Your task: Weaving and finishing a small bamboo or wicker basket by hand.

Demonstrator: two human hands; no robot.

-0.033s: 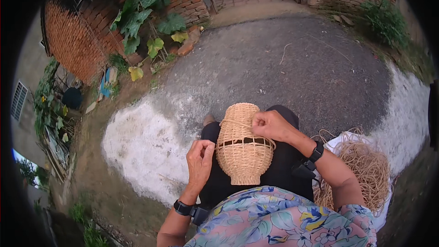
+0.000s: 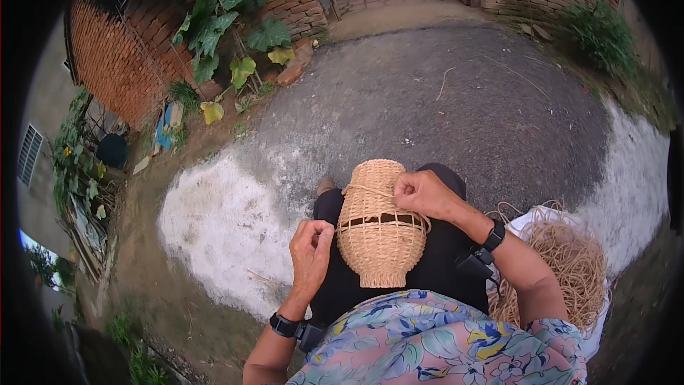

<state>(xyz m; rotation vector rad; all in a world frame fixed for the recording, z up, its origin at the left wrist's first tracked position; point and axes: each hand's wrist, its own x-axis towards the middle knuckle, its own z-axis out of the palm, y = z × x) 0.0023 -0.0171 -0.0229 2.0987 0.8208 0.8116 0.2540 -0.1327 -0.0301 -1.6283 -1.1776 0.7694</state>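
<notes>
A pale straw-coloured woven basket [image 2: 381,257], shaped like a vase, rests on my lap between my dark-trousered legs. Around its middle runs an open gap where bare uprights show over a dark inside. A twisted straw cord [image 2: 369,190] crosses the upper part of the basket and leads to my right hand [image 2: 425,195]. The fingers of that hand are pinched together on the cord, against the basket's right side. At the left edge of the gap is my left hand [image 2: 311,251], thumb and fingers closed; whatever they hold is too small to make out.
A heap of loose straw cord [image 2: 566,264] lies on a white sheet [image 2: 597,342] by my right side. Grey paving [image 2: 456,100] stretches ahead to a brick wall and doorway. Leafy plants [image 2: 214,25] grow at the left, and a shrub [image 2: 602,36] at the far right.
</notes>
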